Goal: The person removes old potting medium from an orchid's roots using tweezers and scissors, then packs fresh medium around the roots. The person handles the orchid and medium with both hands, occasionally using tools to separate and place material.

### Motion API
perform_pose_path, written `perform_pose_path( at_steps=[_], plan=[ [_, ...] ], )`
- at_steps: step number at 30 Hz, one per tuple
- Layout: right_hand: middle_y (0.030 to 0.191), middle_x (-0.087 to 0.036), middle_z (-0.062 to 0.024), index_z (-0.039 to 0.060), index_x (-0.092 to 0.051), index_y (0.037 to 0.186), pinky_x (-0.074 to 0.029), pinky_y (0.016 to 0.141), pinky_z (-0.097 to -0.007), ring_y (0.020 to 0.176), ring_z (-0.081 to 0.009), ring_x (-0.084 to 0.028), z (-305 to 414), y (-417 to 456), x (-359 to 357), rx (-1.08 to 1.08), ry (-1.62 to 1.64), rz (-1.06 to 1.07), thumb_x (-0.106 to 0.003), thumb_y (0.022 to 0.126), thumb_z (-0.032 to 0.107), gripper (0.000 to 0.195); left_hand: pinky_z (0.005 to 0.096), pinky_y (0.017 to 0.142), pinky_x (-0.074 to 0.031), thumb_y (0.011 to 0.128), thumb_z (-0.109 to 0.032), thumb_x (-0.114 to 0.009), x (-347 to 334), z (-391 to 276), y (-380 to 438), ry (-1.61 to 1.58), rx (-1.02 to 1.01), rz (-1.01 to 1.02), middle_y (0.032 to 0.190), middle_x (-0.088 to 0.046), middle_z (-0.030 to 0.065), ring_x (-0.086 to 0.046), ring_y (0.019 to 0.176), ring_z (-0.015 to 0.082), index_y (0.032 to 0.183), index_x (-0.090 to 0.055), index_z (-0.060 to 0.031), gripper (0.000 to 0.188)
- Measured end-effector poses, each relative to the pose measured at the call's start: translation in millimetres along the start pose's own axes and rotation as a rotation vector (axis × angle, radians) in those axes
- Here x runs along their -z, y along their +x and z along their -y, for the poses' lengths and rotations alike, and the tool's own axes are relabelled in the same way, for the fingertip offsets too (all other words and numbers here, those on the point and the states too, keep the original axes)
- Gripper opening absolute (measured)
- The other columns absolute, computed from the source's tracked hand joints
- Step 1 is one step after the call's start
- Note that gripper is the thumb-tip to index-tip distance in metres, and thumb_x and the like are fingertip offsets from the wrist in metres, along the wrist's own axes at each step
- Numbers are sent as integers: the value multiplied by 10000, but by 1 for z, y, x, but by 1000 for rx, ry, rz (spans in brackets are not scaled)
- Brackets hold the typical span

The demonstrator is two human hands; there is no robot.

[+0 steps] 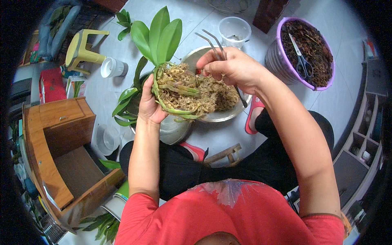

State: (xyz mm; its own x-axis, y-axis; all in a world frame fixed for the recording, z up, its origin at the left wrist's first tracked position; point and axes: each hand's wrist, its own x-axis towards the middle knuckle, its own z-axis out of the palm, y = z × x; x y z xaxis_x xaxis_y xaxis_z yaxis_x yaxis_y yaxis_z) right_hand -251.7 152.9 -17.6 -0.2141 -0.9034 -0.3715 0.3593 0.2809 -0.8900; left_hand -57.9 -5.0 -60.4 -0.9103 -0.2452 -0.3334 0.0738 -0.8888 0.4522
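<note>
My left hand (151, 102) holds an orchid plant (165, 36) by its root ball, with the broad green leaves pointing up and away. Thick green roots curl round the brown sphagnum moss (174, 101). Above the right part of the ball is my right hand (232, 67), closed on metal tweezers (214, 41) whose bent tips point away from the moss. Whether its fingertips touch the moss I cannot tell. Below lies a round metal basin (229, 116) with a heap of moss (228, 95). A dark, thin end of a tool shows under my right hand.
A purple-rimmed bucket (280, 39) of bark mix holds scissors (298, 58) at the upper right. Around the floor are a clear plastic tub (234, 29), a white cup (111, 68), a yellow stool (87, 50) and a wooden cabinet (67, 114). Another orchid (124, 105) stands left, near a metal pot (174, 131).
</note>
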Motion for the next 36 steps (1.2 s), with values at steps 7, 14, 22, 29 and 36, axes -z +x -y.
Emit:
perform_pose_path(
  at_steps=[7,14,22,29,36],
  plan=[
    [814,-603,-8,38,-622,1024,-376,538,-216,671,-61,-511,-11,-1,-13,78,-186,80,-679,780,264,337,399,955,-432,910,-327,-515,1,4,4,104,-44,-49,1158,-583,132,-557,1074,252,1184,-524,-25,408],
    [889,-586,-39,16,-563,1122,-330,453,-186,655,-84,-569,-22,-11,6,-130,-121,-7,-568,732,97,398,391,957,-428,885,-321,-557,2,6,4,224,-49,-69,1161,-577,126,-555,1075,237,1195,-509,-9,442],
    [787,-596,-18,-8,-512,1131,-281,394,-170,594,-60,-545,-36,-25,6,-325,-25,138,-693,741,190,474,355,912,-446,845,-309,-602,-2,8,13,385,-100,-15,1130,-591,113,-576,1021,203,1176,-514,20,475],
    [798,-601,19,63,-591,1005,-288,402,-173,584,-52,-524,-47,-14,-6,-246,93,103,-706,733,144,306,332,874,-452,763,-242,-688,-13,8,16,561,-217,24,1072,-598,115,-589,960,198,1154,-498,50,524],
    [655,-541,19,54,-569,861,-299,342,-178,435,-50,-484,-62,-2,10,-280,132,-259,-641,772,102,124,311,882,-435,736,-170,-712,-22,6,13,656,-338,-103,1059,-596,106,-579,951,186,1137,-502,61,508]
  ],
)
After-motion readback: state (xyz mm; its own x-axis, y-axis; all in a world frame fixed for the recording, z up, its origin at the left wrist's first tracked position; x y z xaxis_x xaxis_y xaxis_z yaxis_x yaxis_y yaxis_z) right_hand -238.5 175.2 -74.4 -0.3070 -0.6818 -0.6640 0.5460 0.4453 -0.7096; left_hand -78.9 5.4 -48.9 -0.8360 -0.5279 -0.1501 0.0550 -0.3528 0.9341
